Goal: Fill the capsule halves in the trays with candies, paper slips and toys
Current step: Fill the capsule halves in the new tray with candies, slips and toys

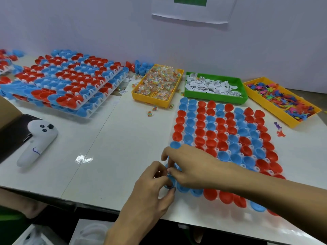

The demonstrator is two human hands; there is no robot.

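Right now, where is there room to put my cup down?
The bare table between the white controller and the capsule tray is free. It is crowded by the three bins and near both hands.

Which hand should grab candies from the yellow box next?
Probably the left hand. The candy tray lies straight ahead of it, while the right hand reaches across the capsule tray at its near-left corner.
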